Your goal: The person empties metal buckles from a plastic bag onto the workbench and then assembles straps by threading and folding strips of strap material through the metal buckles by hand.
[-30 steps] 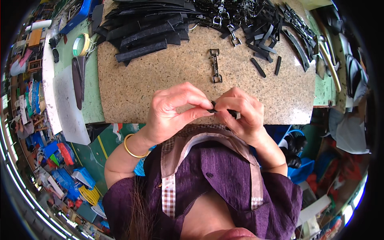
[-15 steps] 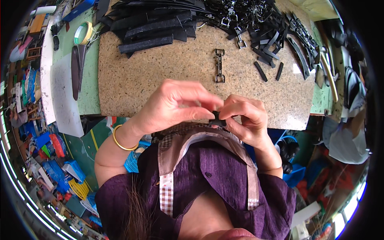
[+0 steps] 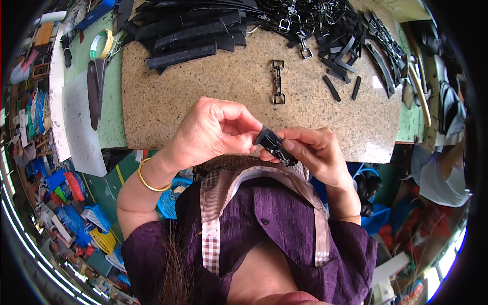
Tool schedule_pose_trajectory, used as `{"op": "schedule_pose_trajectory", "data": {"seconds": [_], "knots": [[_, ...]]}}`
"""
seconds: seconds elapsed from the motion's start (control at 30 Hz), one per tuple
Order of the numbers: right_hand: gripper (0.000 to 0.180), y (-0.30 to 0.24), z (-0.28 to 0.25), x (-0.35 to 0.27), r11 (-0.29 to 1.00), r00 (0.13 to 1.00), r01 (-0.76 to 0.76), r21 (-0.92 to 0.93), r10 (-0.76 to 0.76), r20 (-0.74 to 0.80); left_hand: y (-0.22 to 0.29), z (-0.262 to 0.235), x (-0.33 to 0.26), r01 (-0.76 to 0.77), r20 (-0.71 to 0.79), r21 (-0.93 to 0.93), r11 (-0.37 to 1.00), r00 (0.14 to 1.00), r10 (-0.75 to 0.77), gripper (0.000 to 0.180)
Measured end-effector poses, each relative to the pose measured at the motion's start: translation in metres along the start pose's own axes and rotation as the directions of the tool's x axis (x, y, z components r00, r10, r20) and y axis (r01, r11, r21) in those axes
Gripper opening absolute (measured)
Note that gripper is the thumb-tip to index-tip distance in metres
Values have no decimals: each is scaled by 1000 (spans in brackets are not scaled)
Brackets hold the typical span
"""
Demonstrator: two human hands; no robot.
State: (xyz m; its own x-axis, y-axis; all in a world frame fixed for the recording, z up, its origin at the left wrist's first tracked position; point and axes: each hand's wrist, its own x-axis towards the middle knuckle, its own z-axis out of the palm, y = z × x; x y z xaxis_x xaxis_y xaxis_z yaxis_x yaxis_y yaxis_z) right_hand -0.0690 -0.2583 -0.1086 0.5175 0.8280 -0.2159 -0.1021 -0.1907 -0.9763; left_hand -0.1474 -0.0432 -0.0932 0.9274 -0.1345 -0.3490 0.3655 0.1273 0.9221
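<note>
Between my two hands, over the near edge of the stone-topped board, is a short black strap piece (image 3: 265, 136) with dark metal chain hardware (image 3: 278, 153) on it. My left hand (image 3: 211, 129) pinches the strap piece at its upper left end, thumb against forefinger. On the other side my right hand (image 3: 320, 152) grips it between thumb and fingers. Part of the hardware is covered by the right fingers. Beyond the hands, a dark metal chain connector (image 3: 278, 81) with a buckle-like loop at each end lies on the board.
Long black strips (image 3: 193, 38) are stacked at the back left. Metal hardware (image 3: 325, 18) and short black strips (image 3: 338, 63) heap up at the back right. Tape (image 3: 105, 43) and a dark blade-shaped piece (image 3: 95, 94) lie left; a hammer-like tool (image 3: 419, 89) lies right.
The strap piece has turned and lifted into view, its metal hardware now showing. My left fingers, blurred before, have closed on its end. My right hand has shifted slightly.
</note>
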Motion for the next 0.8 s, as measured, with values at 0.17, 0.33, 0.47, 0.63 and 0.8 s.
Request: {"op": "schedule_pose_trajectory", "data": {"seconds": [0.17,0.33,0.47,0.63,0.8], "knots": [[16,0,-1,-1,989,1000,11,-149,-13,-12,-1,2,-2,124,-68,-33,992,990,-126,10],[14,0,-5,-2,968,1000,15,-250,-18,-10,-8,-3,-2,154,-44,-97,983,986,-159,13],[16,-13,4,8,986,979,153,-61,-159,-126,-2,0,2,219,9,-213,952,975,-222,14],[18,-17,-4,11,897,940,340,-282,-329,85,-1,6,1,180,79,-157,971,982,-169,14],[29,-18,-5,2,890,945,291,-351,-325,-38,-3,20,11,-156,117,64,986,982,148,21]]}}
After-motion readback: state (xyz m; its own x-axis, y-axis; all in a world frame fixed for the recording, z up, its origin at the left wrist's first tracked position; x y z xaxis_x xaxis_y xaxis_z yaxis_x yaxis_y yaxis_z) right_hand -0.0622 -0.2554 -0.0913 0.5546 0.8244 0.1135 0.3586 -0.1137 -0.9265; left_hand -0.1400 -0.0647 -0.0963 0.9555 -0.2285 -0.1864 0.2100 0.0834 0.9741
